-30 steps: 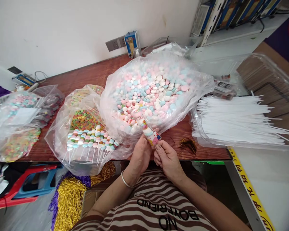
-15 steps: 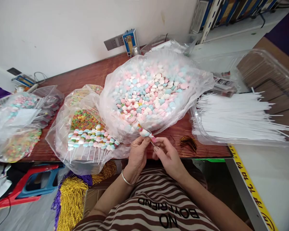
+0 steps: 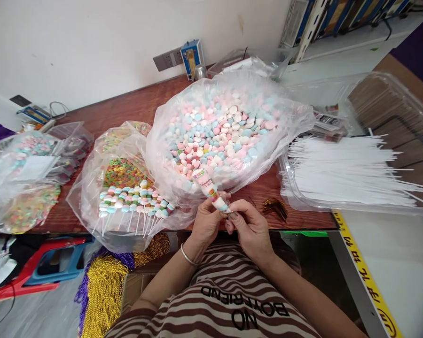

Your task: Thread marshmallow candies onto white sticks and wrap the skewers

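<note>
A wrapped candy skewer in a printed clear wrapper points up and left from my hands, over the near edge of the large candy bag. My left hand, with a bangle at the wrist, is closed round the wrapped candy. My right hand pinches the wrapper's lower end with thumb and fingers. The large open plastic bag holds pink, white and blue candies. To its left, a smaller bag holds colourful rings, with candy skewers on white sticks lying on top.
A clear tray of white sticks stands on the right. Dark gold twist ties lie near the table's front edge. More candy bags sit at the far left. Gold and purple beads hang below the table.
The wrapped skewer has turned, its printed side now showing more clearly. Both hands have shifted slightly right and down, and my right fingers have closed in on the wrapper's lower end.
</note>
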`<state>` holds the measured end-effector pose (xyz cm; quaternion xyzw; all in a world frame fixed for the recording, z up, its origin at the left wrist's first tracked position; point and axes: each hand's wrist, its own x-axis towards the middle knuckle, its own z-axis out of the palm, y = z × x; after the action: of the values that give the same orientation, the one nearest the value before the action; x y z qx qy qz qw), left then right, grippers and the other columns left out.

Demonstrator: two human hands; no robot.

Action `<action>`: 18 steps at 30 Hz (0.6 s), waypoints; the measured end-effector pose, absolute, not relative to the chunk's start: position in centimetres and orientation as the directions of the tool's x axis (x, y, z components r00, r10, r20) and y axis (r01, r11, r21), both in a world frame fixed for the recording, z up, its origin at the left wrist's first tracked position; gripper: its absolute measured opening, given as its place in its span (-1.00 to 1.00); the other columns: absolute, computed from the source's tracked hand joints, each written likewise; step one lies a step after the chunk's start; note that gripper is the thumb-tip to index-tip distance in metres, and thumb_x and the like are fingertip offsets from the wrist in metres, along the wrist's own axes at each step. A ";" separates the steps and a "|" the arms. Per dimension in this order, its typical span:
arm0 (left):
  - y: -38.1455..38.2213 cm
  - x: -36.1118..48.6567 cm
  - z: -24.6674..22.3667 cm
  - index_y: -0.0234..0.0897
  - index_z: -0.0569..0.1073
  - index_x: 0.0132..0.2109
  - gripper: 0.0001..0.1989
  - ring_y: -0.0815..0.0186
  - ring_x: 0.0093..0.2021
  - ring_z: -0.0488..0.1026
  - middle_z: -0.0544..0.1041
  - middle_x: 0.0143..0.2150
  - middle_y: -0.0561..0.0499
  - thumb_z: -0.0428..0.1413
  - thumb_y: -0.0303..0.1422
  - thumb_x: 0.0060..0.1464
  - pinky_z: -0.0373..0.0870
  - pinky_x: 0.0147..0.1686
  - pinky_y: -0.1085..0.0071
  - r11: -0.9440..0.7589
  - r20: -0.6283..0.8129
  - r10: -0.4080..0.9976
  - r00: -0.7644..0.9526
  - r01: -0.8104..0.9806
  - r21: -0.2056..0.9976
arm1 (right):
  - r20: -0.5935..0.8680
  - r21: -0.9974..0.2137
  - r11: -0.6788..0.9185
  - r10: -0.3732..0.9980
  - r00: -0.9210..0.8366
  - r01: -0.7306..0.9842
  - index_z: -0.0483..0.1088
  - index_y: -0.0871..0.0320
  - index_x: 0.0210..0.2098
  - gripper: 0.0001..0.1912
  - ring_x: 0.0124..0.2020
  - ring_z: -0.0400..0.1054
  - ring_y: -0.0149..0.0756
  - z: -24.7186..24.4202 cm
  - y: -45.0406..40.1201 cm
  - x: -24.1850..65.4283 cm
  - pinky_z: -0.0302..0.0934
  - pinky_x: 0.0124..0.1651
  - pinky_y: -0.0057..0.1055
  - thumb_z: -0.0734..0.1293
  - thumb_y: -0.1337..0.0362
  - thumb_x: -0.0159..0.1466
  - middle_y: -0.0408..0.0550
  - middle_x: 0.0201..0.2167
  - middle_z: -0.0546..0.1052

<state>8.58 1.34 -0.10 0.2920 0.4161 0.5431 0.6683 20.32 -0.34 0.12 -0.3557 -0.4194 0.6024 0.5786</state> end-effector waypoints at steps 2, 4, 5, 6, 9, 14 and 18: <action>1.5 8.3 0.1 -0.23 0.67 -0.20 -0.55 0.37 -0.54 0.48 0.65 -0.06 -0.14 0.48 -0.09 -0.23 0.38 -0.67 0.44 0.269 -0.228 0.963 0.143 -0.482 0.834 | -0.059 -0.833 -0.155 0.979 -0.194 -0.531 0.39 0.06 -0.29 -0.72 -0.64 0.20 -0.43 0.4 -0.1 20.3 0.18 -0.56 -0.44 0.44 0.01 0.28 -0.27 -0.60 0.33; 1.6 8.1 0.1 -0.23 0.69 -0.25 -0.61 0.19 -0.29 0.60 0.61 0.08 -0.21 0.47 -0.11 -0.21 0.52 -0.51 0.37 0.259 -0.207 0.965 0.160 -0.480 0.838 | -0.159 -0.747 -0.306 0.944 -0.288 -0.590 0.37 0.10 -0.35 -0.67 -0.69 0.14 -0.48 0.8 0.2 20.4 0.12 -0.63 -0.50 0.50 0.02 0.21 -0.31 -0.65 0.30; 1.6 8.0 0.0 -0.22 0.69 -0.25 -0.63 0.10 -0.16 0.61 0.59 0.12 -0.21 0.47 -0.12 -0.20 0.56 -0.41 0.32 0.253 -0.204 0.967 0.153 -0.478 0.841 | -0.201 -0.714 -0.366 0.924 -0.326 -0.597 0.37 0.11 -0.37 -0.66 -0.70 0.12 -0.51 1.0 0.4 20.5 0.09 -0.65 -0.53 0.52 0.04 0.18 -0.31 -0.66 0.30; 1.6 8.0 -0.1 -0.21 0.70 -0.25 -0.64 0.05 -0.06 0.59 0.58 0.14 -0.21 0.46 -0.12 -0.19 0.58 -0.31 0.27 0.251 -0.206 0.968 0.146 -0.473 0.845 | -0.234 -0.682 -0.418 0.902 -0.363 -0.600 0.37 0.13 -0.38 -0.65 -0.71 0.10 -0.53 1.1 0.5 20.6 0.07 -0.68 -0.55 0.53 0.05 0.17 -0.32 -0.67 0.30; 1.4 7.8 -0.3 -0.20 0.70 -0.26 -0.66 -0.01 0.09 0.53 0.57 0.18 -0.21 0.44 -0.09 -0.15 0.58 -0.15 0.20 0.261 -0.214 0.965 0.154 -0.444 0.858 | -0.288 -0.590 -0.536 0.839 -0.463 -0.604 0.40 0.16 -0.35 -0.64 -0.74 0.06 -0.55 1.2 0.9 20.9 0.05 -0.73 -0.59 0.56 0.07 0.14 -0.33 -0.70 0.29; 1.2 7.5 -0.5 -0.23 0.69 -0.26 -0.62 -0.03 0.04 0.57 0.59 0.14 -0.26 0.44 -0.07 -0.16 0.58 -0.13 0.16 0.354 -0.258 0.928 0.269 -0.420 0.836 | -0.268 -0.499 -0.621 0.774 -0.574 -0.604 0.40 0.16 -0.28 -0.62 -0.74 0.10 -0.55 -0.1 0.7 20.7 0.13 -0.73 -0.59 0.56 0.07 0.13 -0.33 -0.66 0.34; 1.4 7.0 0.1 -0.25 0.67 -0.37 -0.73 0.03 0.01 0.59 0.68 -0.11 -0.17 0.44 -0.15 -0.13 0.54 0.00 0.13 0.265 -0.229 0.964 0.137 -0.400 0.877 | -0.272 -0.607 -0.573 0.801 -0.533 -0.551 0.37 0.14 -0.31 -0.57 -0.69 0.19 -0.51 -1.7 -0.2 20.7 0.25 -0.63 -0.50 0.51 -0.06 0.16 -0.29 -0.56 0.39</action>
<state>6.99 1.45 0.07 0.3356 0.4201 0.5048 0.6753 20.67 -0.25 -1.66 -0.2706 -0.2310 0.8446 0.4001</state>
